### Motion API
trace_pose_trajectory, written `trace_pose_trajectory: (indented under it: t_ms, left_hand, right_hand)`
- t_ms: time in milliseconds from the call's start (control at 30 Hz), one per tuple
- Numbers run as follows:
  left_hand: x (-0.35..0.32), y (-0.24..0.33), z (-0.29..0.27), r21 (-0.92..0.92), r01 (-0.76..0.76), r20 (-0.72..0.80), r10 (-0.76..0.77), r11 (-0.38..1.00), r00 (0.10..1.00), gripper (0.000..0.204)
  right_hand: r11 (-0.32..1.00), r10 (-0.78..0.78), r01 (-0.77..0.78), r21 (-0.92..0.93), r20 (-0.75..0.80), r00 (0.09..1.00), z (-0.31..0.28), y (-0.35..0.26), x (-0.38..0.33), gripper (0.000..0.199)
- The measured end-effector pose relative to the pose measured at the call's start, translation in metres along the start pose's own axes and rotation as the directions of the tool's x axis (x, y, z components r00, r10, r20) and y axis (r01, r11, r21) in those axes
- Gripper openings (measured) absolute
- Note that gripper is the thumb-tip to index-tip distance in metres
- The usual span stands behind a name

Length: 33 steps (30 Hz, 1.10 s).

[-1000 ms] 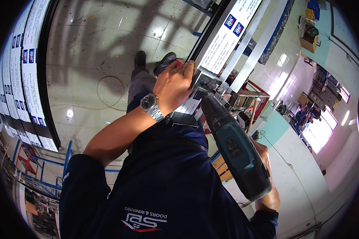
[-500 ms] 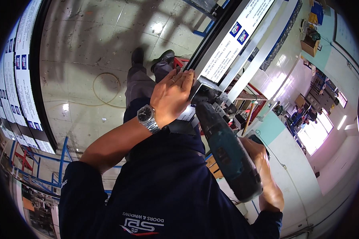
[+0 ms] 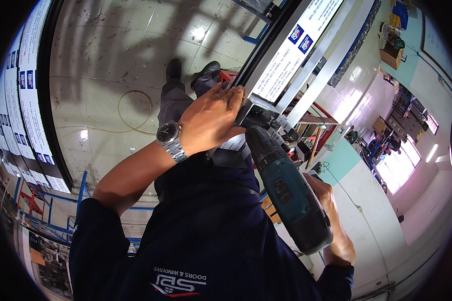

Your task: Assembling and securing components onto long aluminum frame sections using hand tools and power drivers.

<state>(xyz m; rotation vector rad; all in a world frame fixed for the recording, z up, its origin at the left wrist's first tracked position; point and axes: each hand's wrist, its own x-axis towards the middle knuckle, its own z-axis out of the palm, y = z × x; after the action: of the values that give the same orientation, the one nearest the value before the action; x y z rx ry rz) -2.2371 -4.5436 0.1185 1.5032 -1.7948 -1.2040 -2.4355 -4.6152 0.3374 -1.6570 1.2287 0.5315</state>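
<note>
Cord (image 3: 130, 108) on floor beyond frame (image 3: 266, 62), drill (image 3: 286, 190) alongside

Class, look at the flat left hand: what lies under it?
The left hand lies palm-down on the end of a dark metal frame profile, beside the nose of the teal cordless drill. The spot under the palm is hidden.

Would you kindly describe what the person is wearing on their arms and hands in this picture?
Both hands are bare, with no gloves. The left hand has a silver metal wristwatch with a dark round dial and link bracelet at the wrist. The left forearm is uncovered; a dark navy sleeve is pushed up near the elbow. The right hand shows a dark navy cuff at the wrist.
</note>
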Motion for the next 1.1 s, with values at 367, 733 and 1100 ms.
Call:
trace_pose_trajectory:
  t_ms: [367, 733, 1100]
  left_hand:
    - [0.000, 0.003, 0.001, 0.059, 0.004, -0.027, -0.003, 0.998, 1.000, 0.080]
    - [-0.001, 0.000, 0.011, -0.001, 0.007, -0.084, -0.007, 1.000, 0.996, 0.077]
    - [-0.001, 0.005, 0.025, -0.080, 0.063, -0.251, -0.082, 0.995, 0.965, 0.080]
  right_hand:
    - [0.999, 0.027, -0.025, -0.034, 0.053, 0.998, -0.003, -0.002, 0.001, 0.043]
    - [0.998, 0.052, -0.053, 0.018, 0.050, 0.997, -0.007, 0.007, 0.011, 0.038]
    - [0.997, 0.004, 0.000, -0.078, 0.053, 0.999, -0.007, 0.004, 0.015, 0.032]
